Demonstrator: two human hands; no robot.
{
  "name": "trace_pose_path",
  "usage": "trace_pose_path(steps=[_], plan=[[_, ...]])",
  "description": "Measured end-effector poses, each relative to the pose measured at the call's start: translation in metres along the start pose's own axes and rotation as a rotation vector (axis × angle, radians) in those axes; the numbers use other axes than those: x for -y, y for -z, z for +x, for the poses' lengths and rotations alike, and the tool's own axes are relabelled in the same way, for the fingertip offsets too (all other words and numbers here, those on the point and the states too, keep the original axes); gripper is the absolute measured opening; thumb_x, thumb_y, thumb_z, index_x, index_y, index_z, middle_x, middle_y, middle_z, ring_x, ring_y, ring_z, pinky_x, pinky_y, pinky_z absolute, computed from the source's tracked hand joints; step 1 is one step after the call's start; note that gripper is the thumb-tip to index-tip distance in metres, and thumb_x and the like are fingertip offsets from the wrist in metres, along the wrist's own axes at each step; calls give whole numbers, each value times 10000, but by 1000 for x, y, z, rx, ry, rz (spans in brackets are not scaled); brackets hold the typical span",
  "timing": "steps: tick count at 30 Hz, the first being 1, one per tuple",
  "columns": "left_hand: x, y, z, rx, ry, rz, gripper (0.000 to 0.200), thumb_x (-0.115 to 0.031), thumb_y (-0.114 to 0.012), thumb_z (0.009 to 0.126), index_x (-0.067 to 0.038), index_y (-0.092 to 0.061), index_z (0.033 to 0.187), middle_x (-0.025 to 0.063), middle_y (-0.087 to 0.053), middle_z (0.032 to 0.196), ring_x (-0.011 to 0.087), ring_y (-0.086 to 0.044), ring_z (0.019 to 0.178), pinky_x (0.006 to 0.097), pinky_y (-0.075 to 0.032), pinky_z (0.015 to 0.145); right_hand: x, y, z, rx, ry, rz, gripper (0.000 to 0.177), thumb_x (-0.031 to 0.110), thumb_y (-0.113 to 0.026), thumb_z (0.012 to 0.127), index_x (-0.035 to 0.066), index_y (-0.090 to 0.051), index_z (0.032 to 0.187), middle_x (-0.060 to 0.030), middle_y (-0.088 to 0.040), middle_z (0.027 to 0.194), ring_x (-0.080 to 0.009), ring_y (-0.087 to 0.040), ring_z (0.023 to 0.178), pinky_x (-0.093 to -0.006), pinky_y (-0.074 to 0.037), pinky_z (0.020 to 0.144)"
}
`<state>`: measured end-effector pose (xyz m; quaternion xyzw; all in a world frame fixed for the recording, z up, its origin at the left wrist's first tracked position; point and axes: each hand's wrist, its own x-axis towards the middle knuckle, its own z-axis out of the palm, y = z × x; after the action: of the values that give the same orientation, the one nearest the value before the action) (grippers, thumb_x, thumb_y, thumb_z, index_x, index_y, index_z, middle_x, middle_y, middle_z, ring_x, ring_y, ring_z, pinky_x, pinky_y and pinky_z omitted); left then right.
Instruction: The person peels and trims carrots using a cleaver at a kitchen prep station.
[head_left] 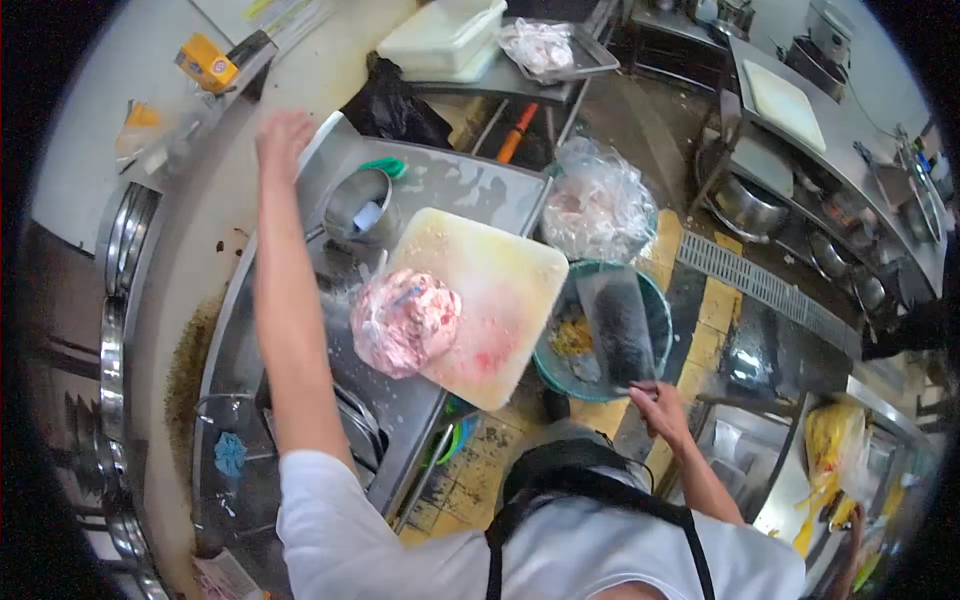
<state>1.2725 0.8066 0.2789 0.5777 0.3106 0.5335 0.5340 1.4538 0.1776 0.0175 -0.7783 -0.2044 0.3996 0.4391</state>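
My right hand (pixel 655 410) grips a cleaver (pixel 618 325) at its handle end, and the broad blade, smeared by motion, extends over a green bucket (pixel 660 300). Yellowish scraps (pixel 573 338) show inside the bucket. My left hand (pixel 284 140) is stretched far forward near the pale wall, with its fingers too blurred to read. Between my arms, a clear bag of pink meat (pixel 405 322) rests on the left part of a white cutting board (pixel 490 270). The board has yellowish and red stains and lies on a metal counter (pixel 460 180).
A metal pot (pixel 358 205) and a green item (pixel 383 166) stand behind the board. A large clear plastic bag (pixel 598 205) sits beyond the bucket. White tubs (pixel 440 40) and a metal tray (pixel 590 55) are at the back. At the lower right, another person's hand (pixel 852 525) is visible.
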Motion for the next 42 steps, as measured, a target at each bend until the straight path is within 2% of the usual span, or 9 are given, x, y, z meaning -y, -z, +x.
trace_pose_path(steps=[3,7,11,15,25,28,37,39,42], plan=[[51,-63,-198,203,123,152,122,-174,-598,922,-59,-606,966,44,-650,753,86,-568,621,221,-438,543,-7,-5,-12,144,60,-11,213,225,-633,867,25,-562,877,-20,-536,632,-103,-523,558,-300,-441,505],[76,-97,-380,362,359,152,171,-155,-589,911,-28,-598,797,-2,-550,613,55,-498,535,211,-376,479,20,-10,-33,-55,278,-240,227,186,-621,833,-25,-565,896,-123,-581,655,-222,-567,572,-359,-468,560],[85,-93,-484,440,446,110,201,-185,-576,932,-7,-583,838,-2,-539,608,52,-480,527,212,-371,482,21,3,-58,-105,275,-375,241,183,-608,815,-35,-588,916,-165,-604,708,-253,-592,624,-367,-472,590],[85,-77,-545,361,509,156,187,-180,-566,946,-14,-585,862,-14,-525,616,47,-476,542,204,-373,497,33,24,-47,171,147,-37,295,194,-605,802,-51,-609,966,-131,-622,714,-187,-599,612,-365,-478,581],[101,-247,-521,365,417,168,178,-188,-576,945,-18,-600,898,-2,-538,652,64,-479,562,216,-366,498,43,142,35,-6,443,-91,271,243,-680,798,-7,-579,817,-91,-572,679,-133,-563,635,-311,-473,610],[122,-328,-497,348,413,154,181,-190,-571,947,-20,-609,896,2,-551,663,63,-494,571,212,-379,505,19,210,108,832,-29,490,368,351,-636,900,80,-505,689,-30,-485,605,-131,-491,524,-304,-453,537],[157,-509,-413,221,513,176,196,-204,-582,937,-12,-622,926,3,-575,668,59,-520,577,215,-422,518,66,353,243,631,113,69,308,321,-653,883,36,-575,796,-43,-573,651,-118,-514,516,-270,-410,501],[178,-515,-398,219,512,306,190,-190,-586,929,-4,-623,930,17,-588,675,74,-536,585,230,-440,529,72,364,269,759,88,512,331,328,-670,872,8,-586,874,-35,-572,650,-122,-510,502,-267,-439,509],[218,-509,-386,165,570,378,183,-183,-590,923,-3,-620,909,31,-598,675,86,-549,589,244,-449,526,72,379,320,869,-28,536,323,312,-667,883,-1,-591,893,-33,-548,625,-111,-487,473,-264,-442,475]])
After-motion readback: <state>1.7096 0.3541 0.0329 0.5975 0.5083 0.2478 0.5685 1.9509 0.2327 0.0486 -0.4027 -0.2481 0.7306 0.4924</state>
